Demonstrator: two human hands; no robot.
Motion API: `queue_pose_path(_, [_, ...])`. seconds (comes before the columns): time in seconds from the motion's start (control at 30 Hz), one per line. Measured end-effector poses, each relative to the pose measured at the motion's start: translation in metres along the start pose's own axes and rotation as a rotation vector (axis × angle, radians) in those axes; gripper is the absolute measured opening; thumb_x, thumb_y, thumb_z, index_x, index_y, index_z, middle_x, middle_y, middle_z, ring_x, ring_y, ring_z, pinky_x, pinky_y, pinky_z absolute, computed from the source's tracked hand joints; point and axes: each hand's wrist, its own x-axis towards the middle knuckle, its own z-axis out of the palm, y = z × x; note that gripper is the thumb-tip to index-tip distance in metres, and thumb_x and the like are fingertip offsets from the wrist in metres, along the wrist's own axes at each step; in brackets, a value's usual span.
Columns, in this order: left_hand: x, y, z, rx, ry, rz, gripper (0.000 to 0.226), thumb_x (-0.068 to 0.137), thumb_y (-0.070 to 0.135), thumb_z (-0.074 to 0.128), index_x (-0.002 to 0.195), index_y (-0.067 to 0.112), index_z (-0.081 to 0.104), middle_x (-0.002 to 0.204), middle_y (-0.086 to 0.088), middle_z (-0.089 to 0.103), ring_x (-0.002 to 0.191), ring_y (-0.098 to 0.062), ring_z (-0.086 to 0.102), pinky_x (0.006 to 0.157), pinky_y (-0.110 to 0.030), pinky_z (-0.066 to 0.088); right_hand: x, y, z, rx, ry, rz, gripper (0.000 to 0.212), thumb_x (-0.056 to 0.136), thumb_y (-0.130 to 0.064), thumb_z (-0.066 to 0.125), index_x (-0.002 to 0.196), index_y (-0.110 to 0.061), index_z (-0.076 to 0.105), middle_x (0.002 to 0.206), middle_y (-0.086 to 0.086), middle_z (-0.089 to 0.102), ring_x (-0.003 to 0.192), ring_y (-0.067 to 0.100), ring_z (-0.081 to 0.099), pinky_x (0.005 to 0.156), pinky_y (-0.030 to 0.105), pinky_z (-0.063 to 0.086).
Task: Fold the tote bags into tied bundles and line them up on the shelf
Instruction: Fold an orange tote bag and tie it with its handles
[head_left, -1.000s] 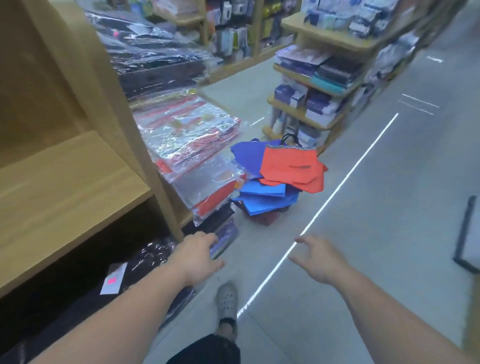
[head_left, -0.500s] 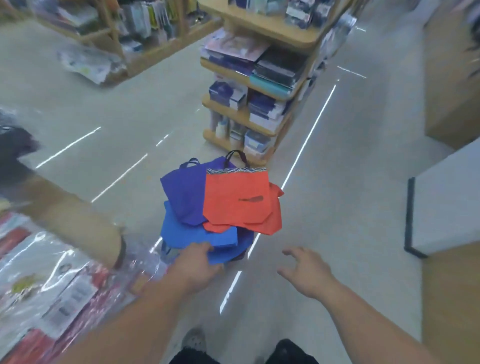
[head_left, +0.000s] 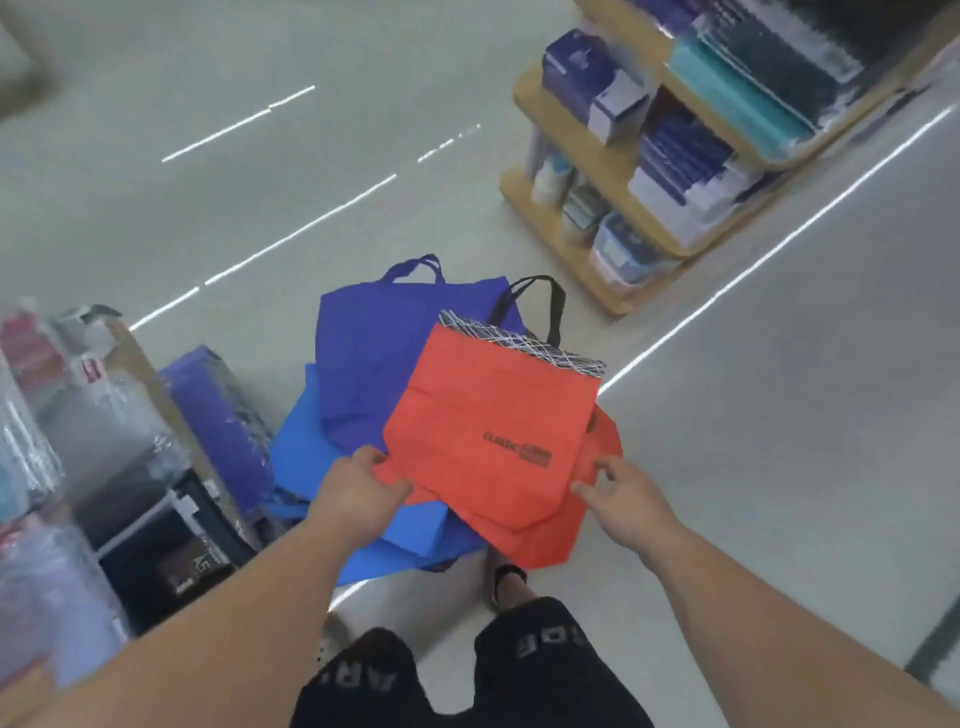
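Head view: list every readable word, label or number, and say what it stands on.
"A5": black package on the left.
"ARI", cut off: black shorts.
Black print on the top red tote bag: too blurred.
Shelf boxes: labels too blurred.

Shop aisle, grey floor (head_left: 779, 467), stock on both sides.
Wooden rack (head_left: 613, 171) upper right, boxes (head_left: 587, 67) stacked on its tiers. Plastic-wrapped packs (head_left: 78, 415) lower left, blurred. White light streaks (head_left: 311, 224) cross the floor.
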Motion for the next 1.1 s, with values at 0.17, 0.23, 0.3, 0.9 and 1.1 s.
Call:
queue_pose_path(0.17, [0.057, 0.018, 0.033, -0.095, -0.025, -0.127, 0.071, 0.081, 0.049, 0.071, 0.14, 0.016, 0.05, 0.133, -0.016, 0.058, 0.118, -0.034, 0.058, 0.1, -0.043, 0.048, 0.09, -0.009, -0.01, 0.032, -0.058, 0.029, 0.065, 0.079, -0.048, 0.073, 0.138, -0.024, 0.056, 0.132, 0.003, 0.065, 0.116, 0.023, 0.063, 0.102, 0.04, 0.05])
queue_pose_path(0.23, [0.073, 0.02, 0.05, -0.129, -0.08, -0.175, 0.069, 0.087, 0.042, 0.072, 0.145, 0.017, 0.045, 0.138, -0.016, 0.055, 0.122, -0.033, 0.057, 0.103, -0.041, 0.046, 0.112, -0.015, -0.004, 0.063, -0.087, 0.05, 0.063, 0.087, -0.039, 0.073, 0.144, -0.021, 0.052, 0.139, 0.004, 0.058, 0.123, 0.023, 0.058, 0.104, 0.035, 0.047])
queue_pose_path(0.3, [0.086, 0.021, 0.067, -0.221, -0.136, -0.219, 0.075, 0.086, 0.039, 0.074, 0.149, 0.018, 0.041, 0.143, -0.014, 0.053, 0.126, -0.03, 0.056, 0.106, -0.039, 0.045, 0.131, -0.014, 0.008, 0.1, -0.113, 0.067, 0.06, 0.09, -0.036, 0.072, 0.144, -0.018, 0.053, 0.142, 0.005, 0.055, 0.126, 0.021, 0.055, 0.101, 0.03, 0.045])
queue_pose_path(0.9, [0.08, 0.007, 0.117, -1.212, 0.076, -0.453, 0.033, 0.095, 0.015, 0.068, 0.126, 0.012, 0.06, 0.128, -0.012, 0.066, 0.102, -0.019, 0.059, 0.081, -0.029, 0.044, 0.139, -0.014, 0.049, 0.552, 0.034, 0.015, 0.019, 0.09, -0.015, 0.073, 0.109, -0.021, 0.073, 0.115, 0.006, 0.073, 0.102, 0.017, 0.066, 0.093, 0.034, 0.052])
queue_pose_path(1.1, [0.034, 0.002, 0.078, -1.206, 0.088, -0.376, 0.038, 0.093, 0.016, 0.07, 0.13, 0.011, 0.058, 0.114, -0.006, 0.064, 0.088, -0.015, 0.058, 0.082, -0.036, 0.045, 0.082, -0.054, 0.032, 0.668, 0.184, -0.119, 0.017, 0.08, -0.002, 0.077, 0.084, -0.017, 0.071, 0.082, 0.01, 0.069, 0.074, 0.021, 0.059, 0.071, 0.036, 0.046])
